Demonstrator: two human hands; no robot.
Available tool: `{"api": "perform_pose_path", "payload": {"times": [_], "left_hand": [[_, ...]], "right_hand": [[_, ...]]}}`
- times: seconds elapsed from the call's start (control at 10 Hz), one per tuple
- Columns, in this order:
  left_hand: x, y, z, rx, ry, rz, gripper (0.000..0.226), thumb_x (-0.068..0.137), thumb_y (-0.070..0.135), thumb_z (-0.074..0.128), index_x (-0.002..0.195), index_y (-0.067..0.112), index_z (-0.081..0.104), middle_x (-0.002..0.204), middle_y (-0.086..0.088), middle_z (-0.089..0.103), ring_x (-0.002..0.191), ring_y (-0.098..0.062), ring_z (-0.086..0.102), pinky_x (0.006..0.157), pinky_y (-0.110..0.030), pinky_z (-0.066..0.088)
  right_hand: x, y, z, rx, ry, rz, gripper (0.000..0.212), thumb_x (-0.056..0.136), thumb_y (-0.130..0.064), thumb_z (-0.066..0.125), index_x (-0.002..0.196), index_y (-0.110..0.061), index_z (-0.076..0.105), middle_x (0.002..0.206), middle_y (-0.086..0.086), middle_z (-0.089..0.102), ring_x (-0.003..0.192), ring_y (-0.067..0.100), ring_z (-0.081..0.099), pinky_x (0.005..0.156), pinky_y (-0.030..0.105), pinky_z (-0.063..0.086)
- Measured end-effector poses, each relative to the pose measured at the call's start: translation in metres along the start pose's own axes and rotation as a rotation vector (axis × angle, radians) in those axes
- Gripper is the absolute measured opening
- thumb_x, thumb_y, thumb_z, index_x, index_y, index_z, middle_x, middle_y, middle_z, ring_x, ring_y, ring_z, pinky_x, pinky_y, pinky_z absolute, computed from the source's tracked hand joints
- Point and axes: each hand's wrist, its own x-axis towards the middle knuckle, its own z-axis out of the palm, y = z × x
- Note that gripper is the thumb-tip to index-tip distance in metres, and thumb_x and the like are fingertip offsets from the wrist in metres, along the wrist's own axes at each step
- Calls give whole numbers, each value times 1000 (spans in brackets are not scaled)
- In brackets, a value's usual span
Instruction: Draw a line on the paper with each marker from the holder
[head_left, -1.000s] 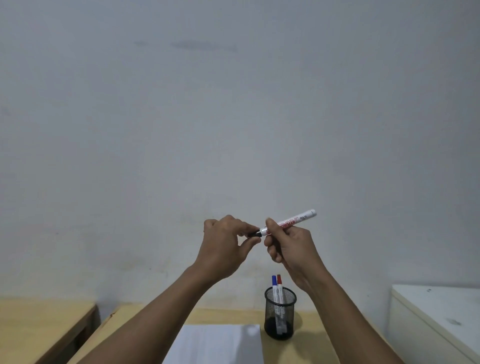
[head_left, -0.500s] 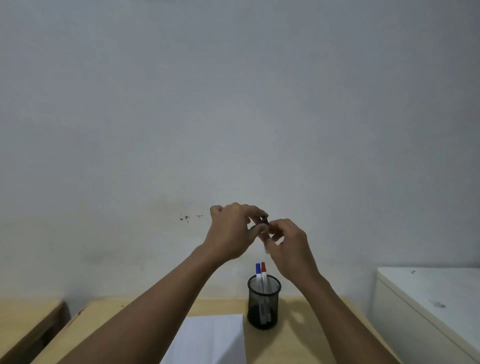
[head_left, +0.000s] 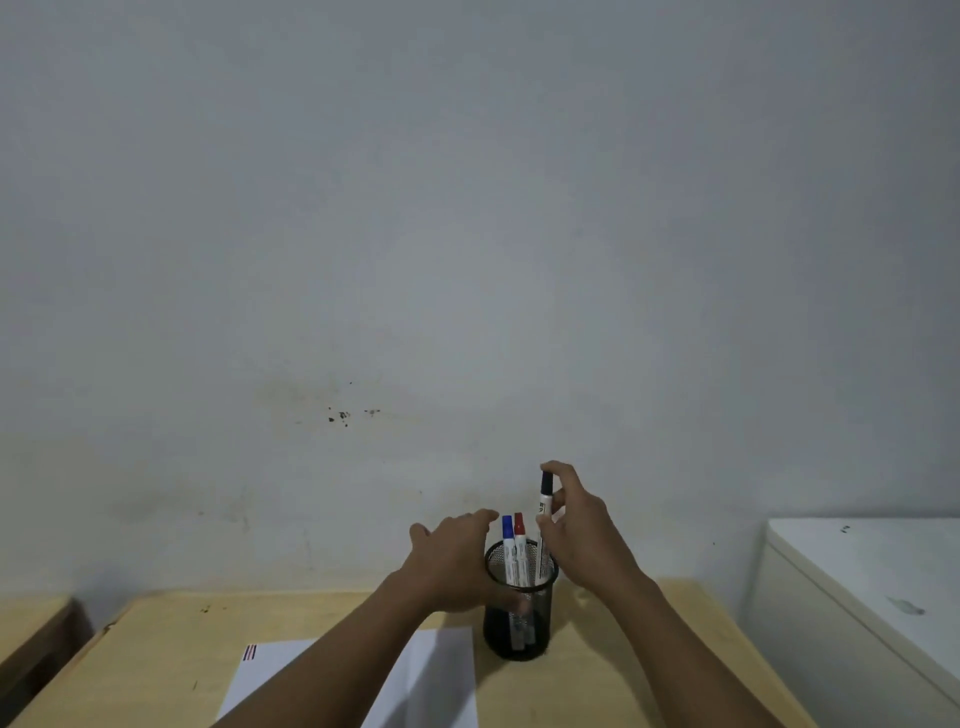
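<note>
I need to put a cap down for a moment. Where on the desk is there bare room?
Bare wood lies right of the mesh holder, out to the desk's right edge, and left of the paper toward the far left corner. It is crowded around the holder: the left hand rests against it, and the right hand holds a black-capped marker in its mouth.

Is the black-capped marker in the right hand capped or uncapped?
Capped: the black-capped marker shows its dark cap on top while the right hand lowers it into the holder.

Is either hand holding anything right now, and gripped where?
The right hand pinches the black-capped marker on its upper barrel below the cap, lower end in the holder. The left hand holds nothing.
</note>
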Motion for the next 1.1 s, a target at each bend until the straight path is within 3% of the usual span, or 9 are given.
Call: {"api": "perform_pose_path", "payload": {"times": [0.2, 0.3, 0.4, 0.6, 0.9, 1.1], "left_hand": [[8, -10, 13, -60, -43, 21, 96, 69, 51, 81, 148, 29, 31, 144, 4, 51, 131, -21, 45, 105, -47, 24], [11, -11, 13, -70, -46, 31, 90, 72, 46, 81, 147, 29, 34, 142, 3, 53, 128, -20, 48, 105, -47, 25], [13, -11, 12, -60, -39, 44, 88, 72, 44, 82, 145, 29, 36, 140, 3, 55, 127, -20, 48, 104, -46, 25], [15, -10, 11, -41, -41, 55, 89, 72, 45, 82, 147, 29, 35, 140, 3, 56, 128, -21, 48, 106, -48, 24], [11, -8, 10, -24, -12, 60, 82, 72, 47, 80, 142, 28, 41, 137, 3, 58, 126, -20, 50, 107, -48, 23], [9, -10, 7, 7, -3, 53, 96, 70, 57, 78, 147, 25, 33, 142, 4, 54, 133, -19, 44, 111, -52, 19]], "right_hand": [[5, 16, 15, -31, -82, 39, 37, 100, -23, 54, 134, -36, 46, 94, 0, 69, 80, 16, 70, 73, 44, 62], [8, 19, 20, -4, -87, 63, 33, 101, -19, 53, 133, -29, 52, 99, 1, 68, 83, 12, 67, 71, 33, 61], [8, 21, 24, 14, -77, 71, 30, 101, -16, 53, 130, -25, 57, 104, 4, 73, 87, 14, 68, 72, 30, 60], [13, 24, 28, 16, -74, 118, 25, 99, -18, 56, 122, -24, 62, 99, 3, 78, 84, 14, 71, 73, 36, 60], [16, 25, 37, -58, -87, 117, 28, 98, -26, 56, 126, -30, 60, 119, 2, 72, 99, 18, 68, 84, 44, 61], [13, 21, 33, -1, -55, 104, 41, 100, -30, 54, 141, -33, 49, 135, 8, 64, 112, 21, 66, 89, 43, 59]]}}
